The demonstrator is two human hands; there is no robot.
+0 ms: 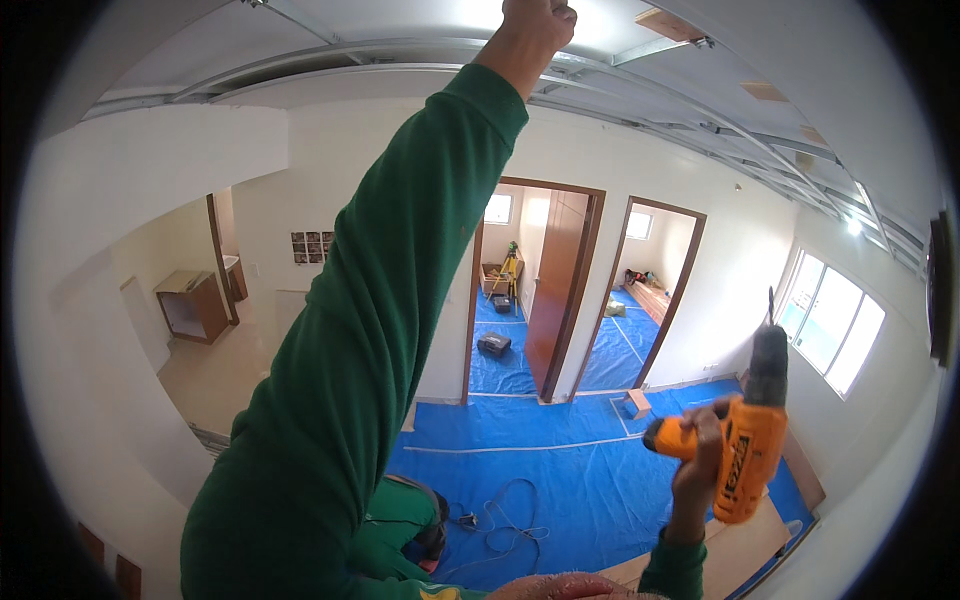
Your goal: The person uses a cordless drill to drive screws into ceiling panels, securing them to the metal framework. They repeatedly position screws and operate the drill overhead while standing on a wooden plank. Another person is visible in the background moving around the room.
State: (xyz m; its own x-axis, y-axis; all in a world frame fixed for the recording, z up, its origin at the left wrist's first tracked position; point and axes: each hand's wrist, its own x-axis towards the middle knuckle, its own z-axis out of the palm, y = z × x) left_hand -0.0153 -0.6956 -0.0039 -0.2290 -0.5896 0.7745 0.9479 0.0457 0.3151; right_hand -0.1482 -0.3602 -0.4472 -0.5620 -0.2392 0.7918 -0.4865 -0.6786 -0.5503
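Note:
My left arm, in a green sleeve, reaches up to the metal ceiling framing. My left hand [541, 22] is cut off by the top edge of the view; its visible fingers are curled closed, and whatever they hold cannot be made out. At the right, my right hand [703, 452] is wrapped round the handle of an orange and black cordless drill [757, 440]. The drill stands nearly upright, its thin bit [771, 303] pointing up, apart from the framing.
Metal ceiling channels [660, 125] curve overhead. Blue sheeting [450, 425] covers the floor, with a coiled cable [515, 515] on it. Beyond two doorways are a black case [494, 345] and a yellow tripod [509, 275]. A window [833, 315] and a wooden board [745, 545] lie to the right.

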